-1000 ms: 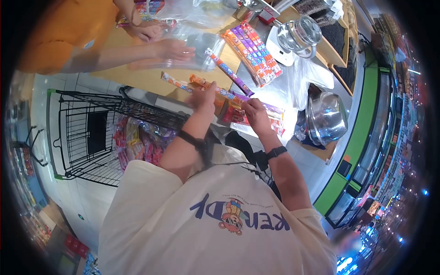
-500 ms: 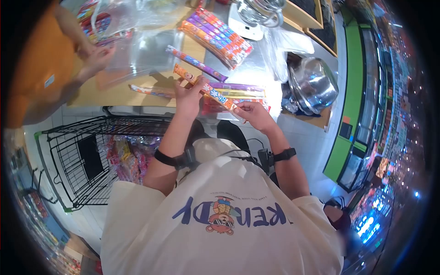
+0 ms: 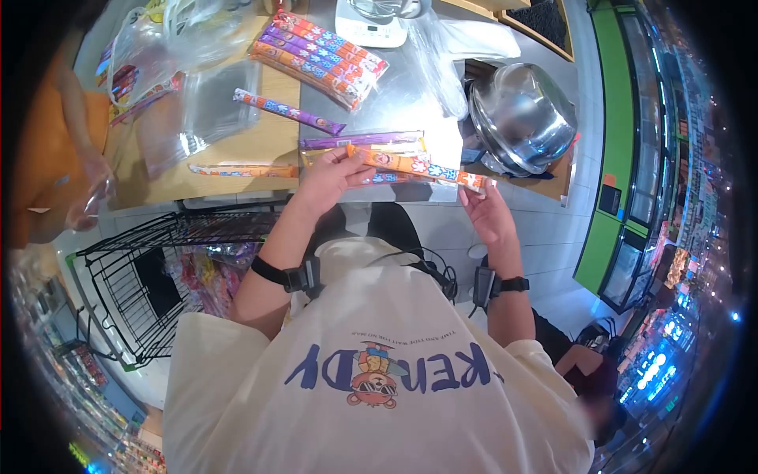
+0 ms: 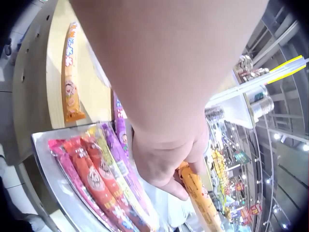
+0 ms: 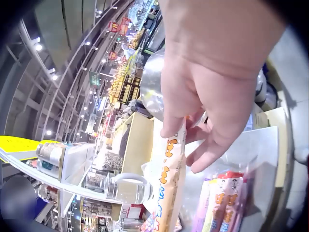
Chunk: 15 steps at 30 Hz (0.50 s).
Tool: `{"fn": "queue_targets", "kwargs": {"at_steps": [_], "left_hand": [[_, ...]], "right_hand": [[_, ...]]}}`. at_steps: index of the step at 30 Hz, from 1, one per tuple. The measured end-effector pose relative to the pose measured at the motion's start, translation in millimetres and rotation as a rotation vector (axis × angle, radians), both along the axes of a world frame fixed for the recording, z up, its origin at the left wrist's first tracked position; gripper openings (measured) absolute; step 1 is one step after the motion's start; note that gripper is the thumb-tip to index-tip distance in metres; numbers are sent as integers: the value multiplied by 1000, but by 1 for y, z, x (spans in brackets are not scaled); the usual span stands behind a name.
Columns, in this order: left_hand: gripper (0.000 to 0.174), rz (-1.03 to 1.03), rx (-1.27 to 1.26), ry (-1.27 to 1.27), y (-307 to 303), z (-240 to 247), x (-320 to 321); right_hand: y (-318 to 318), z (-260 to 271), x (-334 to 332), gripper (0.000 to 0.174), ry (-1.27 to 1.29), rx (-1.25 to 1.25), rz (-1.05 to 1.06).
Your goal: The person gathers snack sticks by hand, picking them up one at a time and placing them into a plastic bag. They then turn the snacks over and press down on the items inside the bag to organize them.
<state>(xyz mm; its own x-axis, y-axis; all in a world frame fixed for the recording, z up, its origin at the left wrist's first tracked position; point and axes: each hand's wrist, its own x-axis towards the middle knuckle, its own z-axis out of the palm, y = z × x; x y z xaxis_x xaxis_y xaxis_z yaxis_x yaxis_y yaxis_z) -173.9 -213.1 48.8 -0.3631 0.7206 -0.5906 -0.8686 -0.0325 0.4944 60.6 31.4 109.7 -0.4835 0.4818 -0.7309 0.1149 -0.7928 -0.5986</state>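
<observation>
Left hand point(image 3: 328, 182) and right hand point(image 3: 489, 213) pinch a slim orange-and-white plastic packet point(image 3: 426, 167) near the front edge of a silvery metal counter point(image 3: 444, 150), a round steel bowl point(image 3: 525, 118) beyond its right edge.

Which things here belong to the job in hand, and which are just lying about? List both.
Likely in the job:
Orange packet, held by left hand and right hand
Loose purple packet
Packet bundle

Likely lying about:
Steel bowl
Glass jug
Shopping cart

L-wrist view: orange tube point(image 4: 200, 198) cut off btm; shelf goods point(image 3: 63, 387), poss. pkts, blurred.
</observation>
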Motion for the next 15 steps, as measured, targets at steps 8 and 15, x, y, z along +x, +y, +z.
{"fn": "queue_targets", "kwargs": {"at_steps": [8,15], "left_hand": [[31,-88,-71,-28,43,-11,33],[21,-358,-353,451,73,-4,65]], "right_hand": [[63,-33,57,28,-9,-30,-12],[83,-62,101,26,-49,5,-58]]}}
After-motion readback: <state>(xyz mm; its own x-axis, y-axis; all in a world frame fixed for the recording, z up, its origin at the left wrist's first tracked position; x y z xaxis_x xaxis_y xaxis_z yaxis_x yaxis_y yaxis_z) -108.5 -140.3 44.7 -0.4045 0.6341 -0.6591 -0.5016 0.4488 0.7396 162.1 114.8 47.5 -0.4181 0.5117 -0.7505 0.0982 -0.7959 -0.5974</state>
